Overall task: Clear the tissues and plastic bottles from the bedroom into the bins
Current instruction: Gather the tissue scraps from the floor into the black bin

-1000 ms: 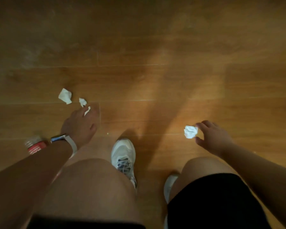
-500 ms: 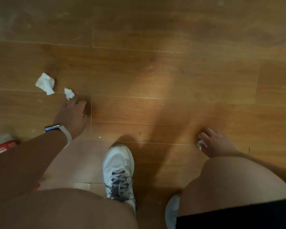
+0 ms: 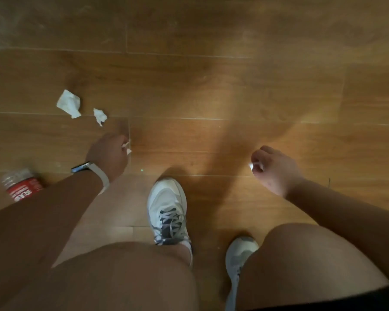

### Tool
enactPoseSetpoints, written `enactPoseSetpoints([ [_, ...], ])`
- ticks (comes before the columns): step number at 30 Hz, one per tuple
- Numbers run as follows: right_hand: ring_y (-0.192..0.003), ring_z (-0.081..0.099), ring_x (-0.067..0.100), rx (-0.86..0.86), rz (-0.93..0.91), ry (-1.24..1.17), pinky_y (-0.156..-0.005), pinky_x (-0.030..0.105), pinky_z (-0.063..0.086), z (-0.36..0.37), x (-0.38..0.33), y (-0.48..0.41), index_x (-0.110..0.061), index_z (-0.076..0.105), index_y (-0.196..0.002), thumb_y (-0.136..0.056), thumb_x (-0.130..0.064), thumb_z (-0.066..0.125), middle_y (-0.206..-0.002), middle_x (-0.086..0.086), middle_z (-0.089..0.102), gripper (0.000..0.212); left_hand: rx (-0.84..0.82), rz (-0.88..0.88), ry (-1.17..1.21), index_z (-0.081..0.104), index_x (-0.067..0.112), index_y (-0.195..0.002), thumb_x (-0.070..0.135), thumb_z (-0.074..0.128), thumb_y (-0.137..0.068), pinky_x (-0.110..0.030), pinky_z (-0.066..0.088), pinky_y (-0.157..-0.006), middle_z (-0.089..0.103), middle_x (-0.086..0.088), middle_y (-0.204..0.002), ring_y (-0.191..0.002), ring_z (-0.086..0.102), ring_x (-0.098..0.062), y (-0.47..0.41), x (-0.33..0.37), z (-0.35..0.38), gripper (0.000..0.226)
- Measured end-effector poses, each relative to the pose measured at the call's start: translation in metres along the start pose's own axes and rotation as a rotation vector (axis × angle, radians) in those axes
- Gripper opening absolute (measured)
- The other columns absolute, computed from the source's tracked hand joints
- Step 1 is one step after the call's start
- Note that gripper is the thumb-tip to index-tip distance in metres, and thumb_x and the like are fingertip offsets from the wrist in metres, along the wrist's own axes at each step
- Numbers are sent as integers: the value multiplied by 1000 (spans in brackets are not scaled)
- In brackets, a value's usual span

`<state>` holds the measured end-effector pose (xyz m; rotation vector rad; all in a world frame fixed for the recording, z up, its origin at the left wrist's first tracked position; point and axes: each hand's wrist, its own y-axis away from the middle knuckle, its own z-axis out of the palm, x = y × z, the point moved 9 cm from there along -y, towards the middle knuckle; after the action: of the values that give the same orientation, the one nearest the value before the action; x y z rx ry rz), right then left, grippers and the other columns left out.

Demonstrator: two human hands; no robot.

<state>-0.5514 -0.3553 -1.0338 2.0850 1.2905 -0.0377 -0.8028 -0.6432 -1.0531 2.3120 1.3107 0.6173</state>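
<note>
Two crumpled white tissues lie on the wooden floor at the left: a larger tissue point(image 3: 69, 103) and a smaller tissue point(image 3: 100, 116) beside it. My left hand point(image 3: 108, 154), with a watch on the wrist, is closed around a small scrap of tissue point(image 3: 128, 148) just below them; only its tip shows. My right hand point(image 3: 273, 169) is a fist over a white tissue point(image 3: 252, 166), mostly hidden in the palm. A plastic bottle point(image 3: 20, 184) with a red label lies on the floor at the far left, partly behind my left forearm.
I am crouched over the wooden floor point(image 3: 211, 86). My left white shoe point(image 3: 167, 211) is planted in the middle and my right shoe point(image 3: 238, 254) shows beside my knee. Both bare knees fill the lower part of the view.
My right hand has closed over the tissue ball it was reaching for and lifted a little. My left hand has drawn back from the two floor tissues with a scrap in its fingers.
</note>
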Motion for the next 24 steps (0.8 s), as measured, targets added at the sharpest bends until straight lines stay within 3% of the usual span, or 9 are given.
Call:
enactPoseSetpoints([
  [2,-74,54,22,26,16,-57,-59,30,42,-25,-20,7,-17,61,-86,-85,-15,59,-87,-1,55,3,17,4,21,67,8,-97,13,60,-89,-41,45,-75,62,-17,-97,-92,58,-40,14,16,-18,12],
  [7,-80,58,27,101,-7,-116,-66,36,50,-92,-71,42,-14,63,-90,-86,-19,61,-93,2,59,7,89,69,137,62,15,-87,20,60,-92,-32,35,-67,62,-11,-91,-85,58,-32,65,59,-80,8],
  [12,-83,56,25,154,-22,-144,-63,30,40,-155,-113,100,-14,62,-90,-86,-17,61,-94,2,58,5,132,102,248,67,14,-100,24,58,-94,-37,47,-72,68,-8,-97,-88,61,-30,140,92,-152,15],
  [15,-77,55,26,223,-56,-177,-60,33,43,-207,-146,150,-15,59,-83,-83,-14,61,-87,1,58,2,131,77,342,68,16,-103,27,59,-94,-39,51,-75,69,-5,-98,-85,62,-25,198,109,-208,16],
  [19,-59,54,28,364,-53,-216,-48,31,42,-284,-193,215,-15,57,-73,-73,-8,67,-76,-3,58,13,97,67,447,68,20,-106,28,58,-95,-37,52,-76,67,0,-100,-84,62,-18,263,141,-283,17],
  [24,-60,53,28,394,-54,-239,-50,37,46,-380,-231,277,-14,58,-75,-74,-9,61,-78,-1,58,6,71,104,504,67,26,-102,32,58,-94,-36,53,-75,65,8,-92,-80,61,-12,311,189,-368,14],
])
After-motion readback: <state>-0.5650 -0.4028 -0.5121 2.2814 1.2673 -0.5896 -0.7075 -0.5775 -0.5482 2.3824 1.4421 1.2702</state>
